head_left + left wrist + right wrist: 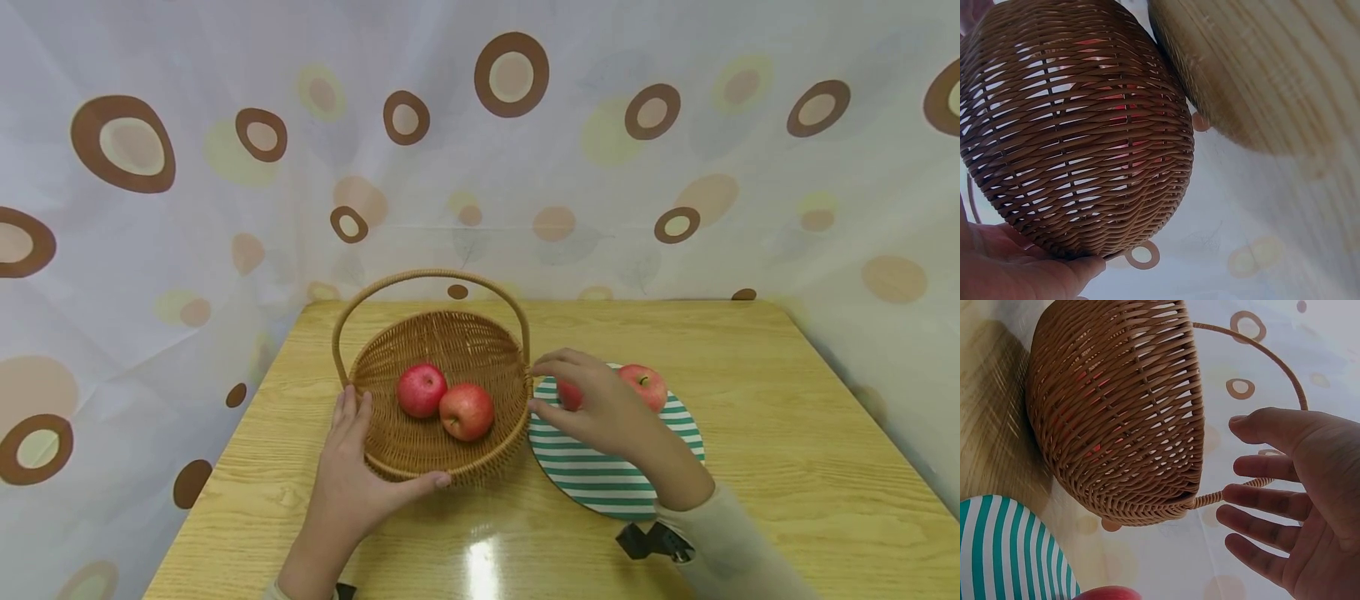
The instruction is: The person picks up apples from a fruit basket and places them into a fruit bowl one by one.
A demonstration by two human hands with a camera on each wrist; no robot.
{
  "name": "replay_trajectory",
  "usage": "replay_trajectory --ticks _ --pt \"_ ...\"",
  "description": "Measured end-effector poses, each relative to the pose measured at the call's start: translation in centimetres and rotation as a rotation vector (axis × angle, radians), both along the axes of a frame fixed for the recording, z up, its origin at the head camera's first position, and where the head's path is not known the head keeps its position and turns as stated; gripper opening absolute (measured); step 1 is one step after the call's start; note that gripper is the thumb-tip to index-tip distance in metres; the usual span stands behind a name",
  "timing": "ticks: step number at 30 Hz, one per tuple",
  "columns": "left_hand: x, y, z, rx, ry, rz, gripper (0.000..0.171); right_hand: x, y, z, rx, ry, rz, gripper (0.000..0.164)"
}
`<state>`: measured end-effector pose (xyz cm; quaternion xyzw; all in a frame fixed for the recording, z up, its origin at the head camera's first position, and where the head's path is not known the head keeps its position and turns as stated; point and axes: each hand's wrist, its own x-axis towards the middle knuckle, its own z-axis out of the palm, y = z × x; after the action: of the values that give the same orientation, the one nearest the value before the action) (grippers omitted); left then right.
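Observation:
A brown wicker basket (442,333) with a tall arched handle stands on the table, two red apples (422,390) lying together inside it. My left hand (360,479) rests against the basket's left and front rim, thumb stretched along the front edge and fingers fairly straight. At the right rim is my right hand (592,400), its fingers spread toward the basket and nothing in the palm (1322,519). Beneath this hand lies a round green-and-white striped mat (615,475). On the mat sit a red apple (643,387) and a second one, partly hidden by the right hand.
The light wooden table (787,417) ends at the back and right against a hanging cloth (600,208) with brown ring patterns. A black wrist device (654,542) is strapped below the right sleeve.

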<state>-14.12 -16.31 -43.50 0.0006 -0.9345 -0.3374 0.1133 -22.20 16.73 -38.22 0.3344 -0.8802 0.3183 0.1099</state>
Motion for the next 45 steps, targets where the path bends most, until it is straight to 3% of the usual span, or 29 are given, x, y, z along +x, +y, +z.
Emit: replay_trajectory --ticks 11,26,45 --pt "0.0 0.0 -0.1 0.0 0.006 -0.006 0.151 -0.2 -1.2 -0.8 -0.037 0.031 0.081 0.035" --pt "0.0 0.0 -0.1 0.007 0.007 -0.005 0.15 0.2 -2.8 -0.6 0.006 0.013 0.078 0.036" --pt "0.0 0.0 -0.2 -0.007 0.024 -0.008 0.149 -0.4 -4.7 -0.3 0.074 0.008 0.079 0.037"
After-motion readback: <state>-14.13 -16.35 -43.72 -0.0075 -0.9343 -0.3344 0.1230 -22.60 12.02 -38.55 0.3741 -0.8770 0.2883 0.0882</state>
